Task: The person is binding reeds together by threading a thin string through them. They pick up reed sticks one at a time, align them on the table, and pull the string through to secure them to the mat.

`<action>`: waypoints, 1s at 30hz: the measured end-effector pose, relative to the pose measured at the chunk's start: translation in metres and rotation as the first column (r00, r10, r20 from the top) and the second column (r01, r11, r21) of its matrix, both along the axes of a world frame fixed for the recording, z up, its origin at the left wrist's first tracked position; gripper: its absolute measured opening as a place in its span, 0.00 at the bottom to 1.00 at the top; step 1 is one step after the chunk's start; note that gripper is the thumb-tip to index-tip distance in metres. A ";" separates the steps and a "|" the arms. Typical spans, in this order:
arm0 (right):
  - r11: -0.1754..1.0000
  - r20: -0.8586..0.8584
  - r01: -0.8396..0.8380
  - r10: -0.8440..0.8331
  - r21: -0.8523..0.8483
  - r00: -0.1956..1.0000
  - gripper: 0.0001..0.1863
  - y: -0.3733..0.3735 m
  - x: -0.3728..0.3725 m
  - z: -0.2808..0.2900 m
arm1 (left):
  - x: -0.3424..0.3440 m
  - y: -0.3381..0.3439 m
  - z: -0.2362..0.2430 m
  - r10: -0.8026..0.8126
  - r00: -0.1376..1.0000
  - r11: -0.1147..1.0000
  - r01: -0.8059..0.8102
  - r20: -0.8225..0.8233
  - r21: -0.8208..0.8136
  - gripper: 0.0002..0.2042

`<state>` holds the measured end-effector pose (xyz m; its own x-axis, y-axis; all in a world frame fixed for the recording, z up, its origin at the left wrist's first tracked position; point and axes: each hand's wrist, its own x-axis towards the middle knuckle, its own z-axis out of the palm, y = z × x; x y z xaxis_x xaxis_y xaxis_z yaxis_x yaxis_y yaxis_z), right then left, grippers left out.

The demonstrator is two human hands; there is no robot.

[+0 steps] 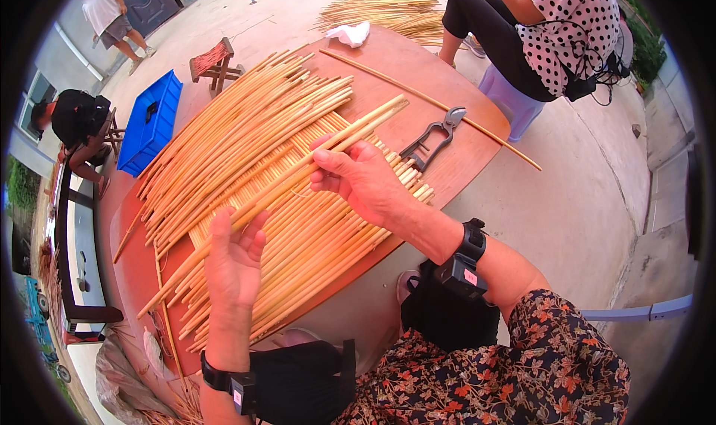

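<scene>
A few long, pale reed stalks [291, 177] slant over a partly woven reed mat [246, 186]. My right hand [365, 183] is closed on their upper part, thumb on top and fingers curled. Lower down, my left hand [237, 257] is closed loosely around the same stalks with thumb and fingers. Beneath, the mat's reeds lie side by side, crossed by a tightly woven band through the middle. Garden shears [435, 140] with dark handles lie on the red table [477, 138], just beyond my right hand. A single long reed [432, 103] rests on the tabletop behind them.
A blue plastic crate [151, 123] and a folding stool [215, 63] stand past the table. A seated person [574, 30] in a dotted top is at the far right, near a reed pile [384, 15]. Another person [82, 127] crouches at left; one [107, 11] stands behind.
</scene>
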<state>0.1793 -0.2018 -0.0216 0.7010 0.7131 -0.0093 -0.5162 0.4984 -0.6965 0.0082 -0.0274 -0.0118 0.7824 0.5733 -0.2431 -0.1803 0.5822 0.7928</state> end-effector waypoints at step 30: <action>0.985 0.005 0.095 -0.095 -0.141 0.995 0.07 -0.003 0.024 -0.020 | -0.002 0.011 -0.003 -0.138 0.982 0.990 0.134 0.129 0.039 0.14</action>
